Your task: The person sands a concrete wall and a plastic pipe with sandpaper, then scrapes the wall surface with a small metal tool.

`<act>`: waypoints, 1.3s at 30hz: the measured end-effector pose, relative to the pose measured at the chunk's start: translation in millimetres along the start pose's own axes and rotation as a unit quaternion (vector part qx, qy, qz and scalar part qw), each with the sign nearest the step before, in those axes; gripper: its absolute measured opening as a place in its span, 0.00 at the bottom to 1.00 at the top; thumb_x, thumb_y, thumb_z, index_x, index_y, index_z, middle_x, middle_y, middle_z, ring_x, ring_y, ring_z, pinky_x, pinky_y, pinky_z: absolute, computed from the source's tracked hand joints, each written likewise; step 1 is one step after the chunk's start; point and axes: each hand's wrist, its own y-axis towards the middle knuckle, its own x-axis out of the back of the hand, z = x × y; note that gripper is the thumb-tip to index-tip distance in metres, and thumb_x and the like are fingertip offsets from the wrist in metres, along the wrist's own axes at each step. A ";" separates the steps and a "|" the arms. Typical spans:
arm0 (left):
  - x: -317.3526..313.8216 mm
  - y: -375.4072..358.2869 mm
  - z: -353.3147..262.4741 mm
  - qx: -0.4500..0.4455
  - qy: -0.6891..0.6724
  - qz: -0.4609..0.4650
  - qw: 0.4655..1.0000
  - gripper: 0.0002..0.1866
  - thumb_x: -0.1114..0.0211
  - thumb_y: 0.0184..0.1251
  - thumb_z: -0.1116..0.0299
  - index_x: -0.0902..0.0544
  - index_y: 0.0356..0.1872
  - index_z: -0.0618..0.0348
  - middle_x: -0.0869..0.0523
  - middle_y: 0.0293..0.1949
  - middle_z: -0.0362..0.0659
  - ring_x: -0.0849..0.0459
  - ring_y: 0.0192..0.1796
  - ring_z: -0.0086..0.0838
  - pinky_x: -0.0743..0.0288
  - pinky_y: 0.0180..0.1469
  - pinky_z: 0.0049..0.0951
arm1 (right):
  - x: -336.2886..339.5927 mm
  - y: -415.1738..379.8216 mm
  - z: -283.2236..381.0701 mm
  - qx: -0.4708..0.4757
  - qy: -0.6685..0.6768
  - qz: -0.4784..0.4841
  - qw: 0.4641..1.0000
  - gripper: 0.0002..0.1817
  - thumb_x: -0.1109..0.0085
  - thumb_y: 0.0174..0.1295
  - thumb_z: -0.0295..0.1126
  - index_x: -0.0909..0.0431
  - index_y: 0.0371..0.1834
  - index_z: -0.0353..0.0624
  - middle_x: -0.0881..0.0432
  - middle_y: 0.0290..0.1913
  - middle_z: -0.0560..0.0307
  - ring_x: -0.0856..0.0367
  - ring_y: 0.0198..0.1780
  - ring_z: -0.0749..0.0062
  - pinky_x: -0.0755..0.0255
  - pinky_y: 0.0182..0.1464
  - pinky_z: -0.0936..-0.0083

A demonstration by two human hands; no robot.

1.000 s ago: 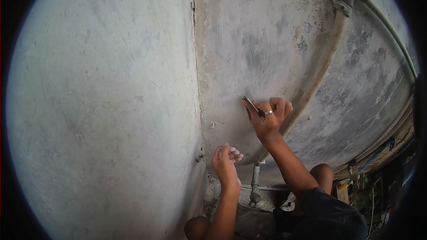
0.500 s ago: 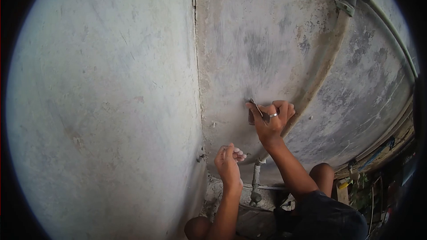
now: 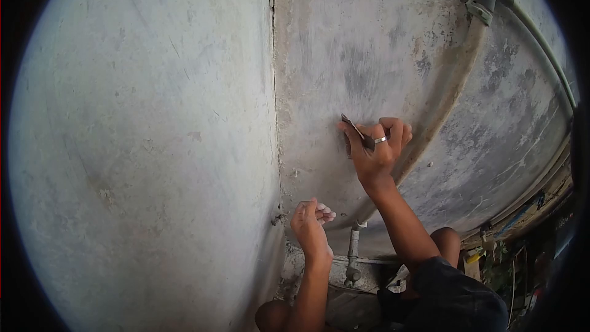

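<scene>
My right hand (image 3: 379,154), with a silver ring on one finger, presses a folded piece of sandpaper (image 3: 353,124) against the grey wall (image 3: 335,86). The sheet is dark brown and pinched between thumb and fingers, its lower part mostly behind the hand. Dark, streaky scuffs mark the wall above it. Lower and to the left, my left hand (image 3: 312,227) is raised in front of the wall corner, holding nothing visible. Its fingers are loosely curled and apart from the thumb, with whitish dust on the tips.
A pale wall (image 3: 147,147) meets the grey one at a cracked vertical corner. A pipe (image 3: 455,92) runs down the wall right of my right hand. Below stands a pipe fitting with a tap (image 3: 353,264). Assorted clutter (image 3: 516,264) lies at lower right.
My right hand has slid upward along the wall with the sandpaper, by a short distance. My left hand has barely shifted, slightly to the left.
</scene>
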 end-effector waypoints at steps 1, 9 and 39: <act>-0.4 -2.9 0.1 0.000 0.002 0.010 1.000 0.09 0.41 0.70 0.67 0.24 0.31 0.59 0.22 0.27 0.42 0.20 0.30 0.31 0.25 0.40 0.32 | 0.7 -0.5 0.7 -0.003 0.011 0.006 1.000 0.17 0.15 0.40 0.34 0.21 0.25 0.50 0.30 0.29 0.64 0.33 0.35 0.68 0.46 0.43 0.68; 0.0 -3.8 -5.2 0.003 0.002 0.003 1.000 0.09 0.42 0.71 0.68 0.24 0.30 0.58 0.22 0.27 0.42 0.20 0.30 0.30 0.25 0.40 0.32 | 5.2 -1.4 -2.4 0.016 -0.018 0.009 1.000 0.16 0.17 0.45 0.38 0.20 0.26 0.53 0.29 0.29 0.67 0.33 0.35 0.70 0.48 0.42 0.70; -5.6 -13.3 7.1 -0.305 0.321 0.076 0.893 0.18 0.29 0.61 0.75 0.23 0.52 0.62 0.17 0.39 0.47 0.16 0.42 0.33 0.22 0.43 0.34 | 52.5 -43.5 7.7 -0.172 0.179 0.235 0.940 0.19 0.19 0.49 0.32 0.27 0.26 0.45 0.29 0.30 0.60 0.30 0.30 0.71 0.38 0.33 0.72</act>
